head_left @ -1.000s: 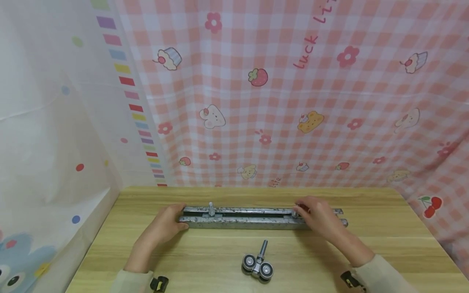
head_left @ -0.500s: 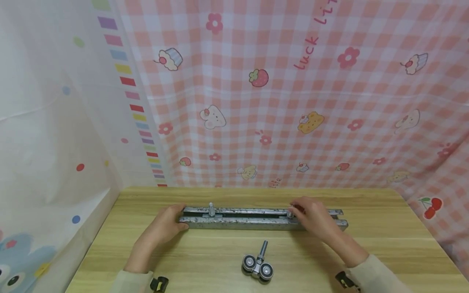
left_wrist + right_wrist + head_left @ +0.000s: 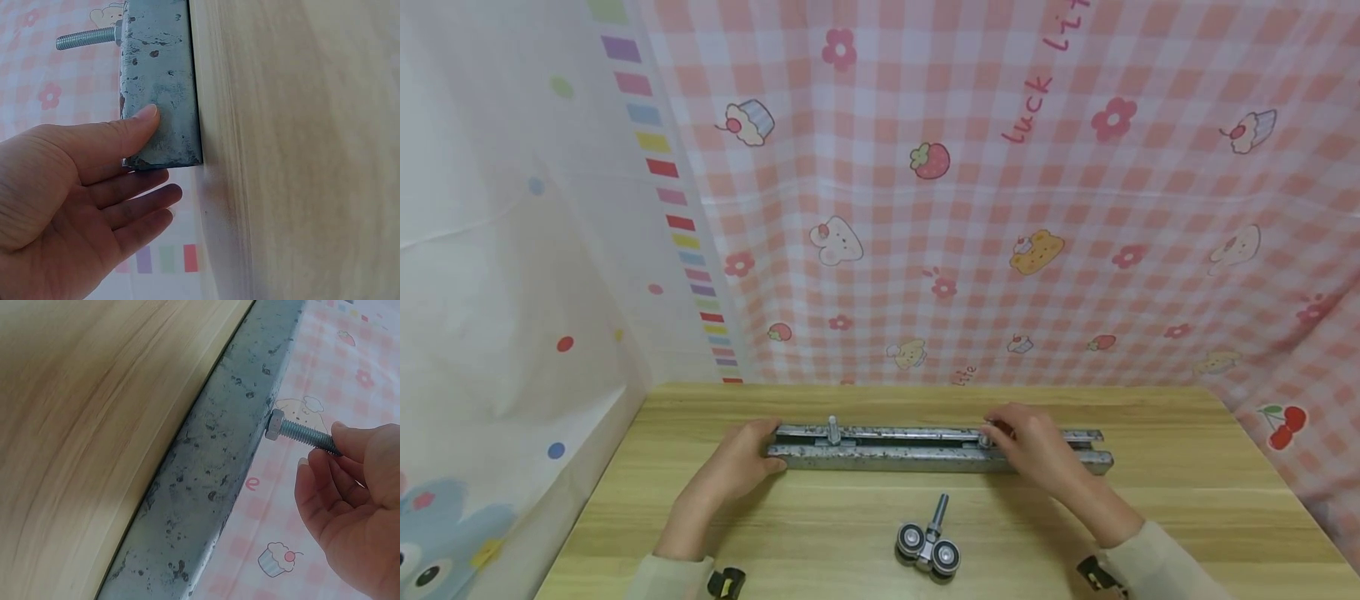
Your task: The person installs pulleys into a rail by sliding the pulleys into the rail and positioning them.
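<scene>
A grey, speckled metal rail (image 3: pixel 910 459) with a slot along its top lies lengthwise on the table. My left hand (image 3: pixel 747 455) grips its left end, the thumb on the front face in the left wrist view. Out of the slot near that end stands a threaded bolt (image 3: pixel 832 430) with a nut at its base. My right hand (image 3: pixel 1033 442) pinches the tip of a second upright bolt (image 3: pixel 306 435) between thumb and fingers, right of the rail's middle; the part below it sits inside the slot. In front of the rail lies a roller trolley (image 3: pixel 928 548) with black-rimmed wheels and a threaded bolt.
The wooden table (image 3: pixel 820 517) meets a pink checked cloth (image 3: pixel 970 208) hanging behind it. A white cloth (image 3: pixel 512 292) hangs along the left side.
My right hand has slid left along the rail with the bolt it pinches, showing more of the rail's right end. The left hand and the loose roller trolley have stayed in place.
</scene>
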`<state>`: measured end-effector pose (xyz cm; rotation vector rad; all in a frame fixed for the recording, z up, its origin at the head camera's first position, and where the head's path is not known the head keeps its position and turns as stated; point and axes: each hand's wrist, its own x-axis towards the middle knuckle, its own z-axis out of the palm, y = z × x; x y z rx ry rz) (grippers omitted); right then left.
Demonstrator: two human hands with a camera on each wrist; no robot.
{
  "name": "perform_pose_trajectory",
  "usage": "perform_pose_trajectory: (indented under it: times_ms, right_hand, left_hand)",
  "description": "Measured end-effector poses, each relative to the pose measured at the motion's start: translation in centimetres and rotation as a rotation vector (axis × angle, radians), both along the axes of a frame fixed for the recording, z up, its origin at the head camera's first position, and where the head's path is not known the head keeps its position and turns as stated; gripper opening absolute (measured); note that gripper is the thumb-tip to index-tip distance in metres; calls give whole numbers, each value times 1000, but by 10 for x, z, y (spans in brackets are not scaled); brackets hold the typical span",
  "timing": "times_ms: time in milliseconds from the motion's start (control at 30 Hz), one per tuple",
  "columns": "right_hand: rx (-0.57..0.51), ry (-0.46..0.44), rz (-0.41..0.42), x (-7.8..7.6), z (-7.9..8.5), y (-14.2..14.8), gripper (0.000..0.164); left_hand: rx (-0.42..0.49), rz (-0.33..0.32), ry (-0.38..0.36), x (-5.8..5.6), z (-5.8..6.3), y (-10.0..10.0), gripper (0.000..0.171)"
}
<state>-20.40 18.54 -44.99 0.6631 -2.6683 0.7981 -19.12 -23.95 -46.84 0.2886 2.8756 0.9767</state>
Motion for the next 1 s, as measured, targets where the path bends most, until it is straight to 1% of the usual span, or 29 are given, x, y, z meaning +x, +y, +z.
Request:
perform_pose_trajectory:
  times_ms: [167, 467, 800, 1000]
  right_hand:
    - [-16, -9, -3, 0, -1, -3, 11]
    - [-23, 12, 9, -1, -2, -9, 12]
    - [-37, 8, 2, -1, -3, -15, 12]
    - [-42, 3, 12, -2, -3, -20, 12]
  left_hand:
    - [0, -1, -14, 0, 1, 0, 61]
    - [12, -5, -6, 0, 1, 0, 59]
    - [5, -19, 15, -2, 1, -1, 58]
    - [2, -14, 6, -1, 0, -1, 60]
